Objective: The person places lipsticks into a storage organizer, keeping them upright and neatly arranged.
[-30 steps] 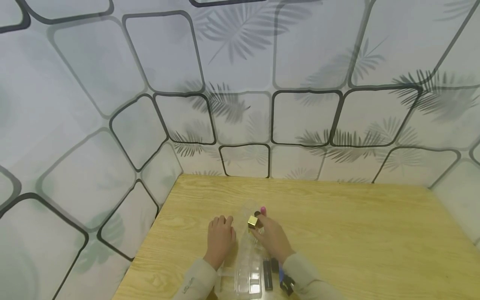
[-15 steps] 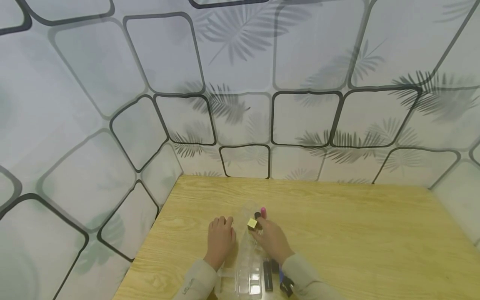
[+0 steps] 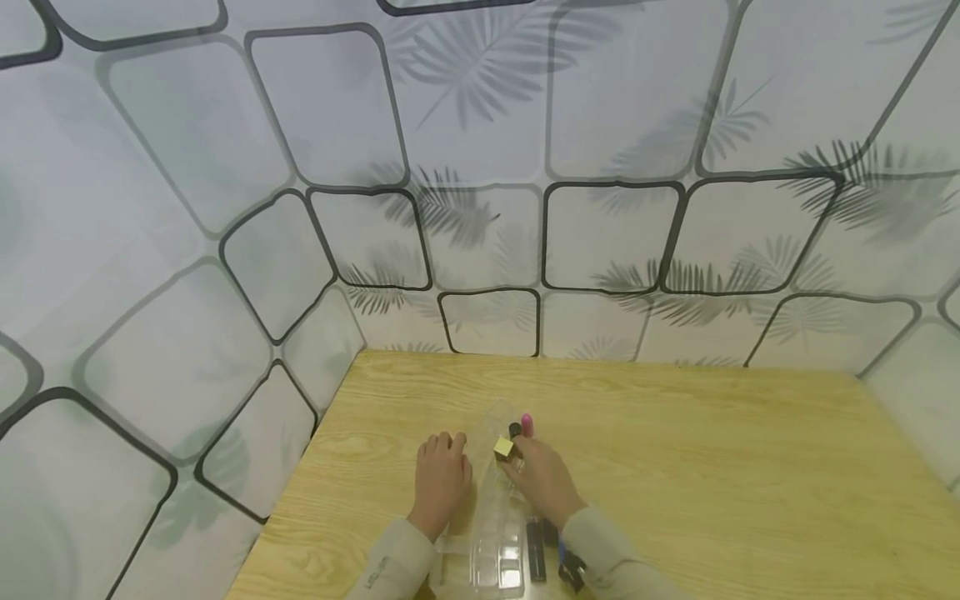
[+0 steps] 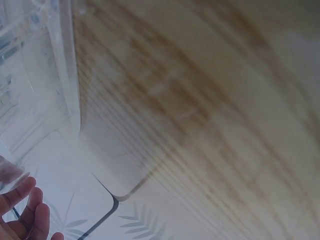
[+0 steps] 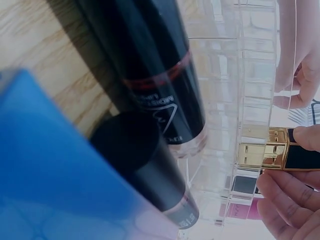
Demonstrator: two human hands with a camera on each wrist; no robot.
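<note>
My right hand (image 3: pixel 546 479) pinches a black lipstick with gold trim (image 5: pixel 295 154) between thumb and fingers. In the right wrist view its gold end lies at the upper part of a clear plastic organizer (image 5: pixel 257 75); whether it sits in a slot I cannot tell. A pink-ended tube (image 3: pixel 527 423) and a dark round-topped tube (image 3: pixel 515 429) stand just beyond the right fingers. To the left of the organizer rests my left hand (image 3: pixel 441 479), fingers loosely bent and holding nothing visible.
Black cosmetic tubes (image 3: pixel 535 550) lie right of the organizer, beneath the right forearm. A blue item (image 3: pixel 567 554) lies beside them, partly hidden by the sleeve. The wooden table (image 3: pixel 712 475) meets a patterned wall (image 3: pixel 600 242) at its back edge.
The lipstick tilts slightly, and its gold end shifts a few pixels left and down with the right fingers. My left hand stays still.
</note>
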